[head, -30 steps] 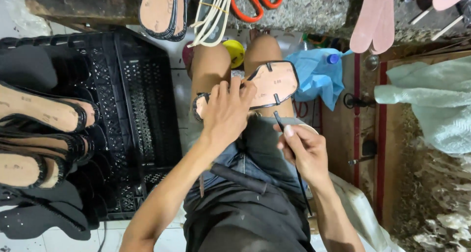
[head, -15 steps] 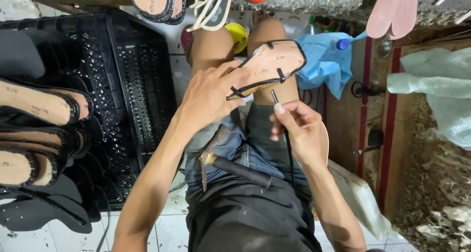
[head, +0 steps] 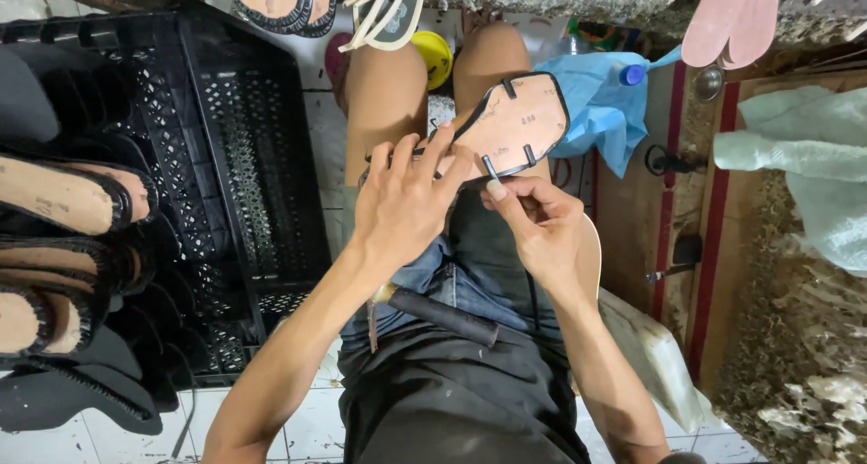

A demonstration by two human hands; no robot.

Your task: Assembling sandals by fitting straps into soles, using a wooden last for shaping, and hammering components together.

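**Two hands on one sole, over the lap**

The sole (head: 517, 125) is tan with thin black straps folded over its edge. It sits above the person's knees, just past the lap. Its long way runs on a slant: the wide end points up and to the right, and the narrow end points down and to the left, under the left hand (head: 406, 207).

The left hand lies on the narrow end. Its fingers are spread out and pressed flat on the sole, so it holds the sole steady. It is not curled into a fist.

The right hand (head: 537, 225) is just under the middle of the sole, on its lower edge. Its thumb and fingers are pinched together near a black strap. The pinch is tight, but what is inside it is too small to see. It may be the strap end or a small tool; I cannot tell.

So the sole is up and away from both hands, and both hands touch it. The right hand is nearer the straps. The left hand is nearer the narrow end.

A dark handle (head: 442, 315) lies across the lap, close to the body. A black crate (head: 244, 157) stands to the left, with more soles (head: 63, 193) beside it. A blue bag (head: 601, 103) lies to the right of the sole.
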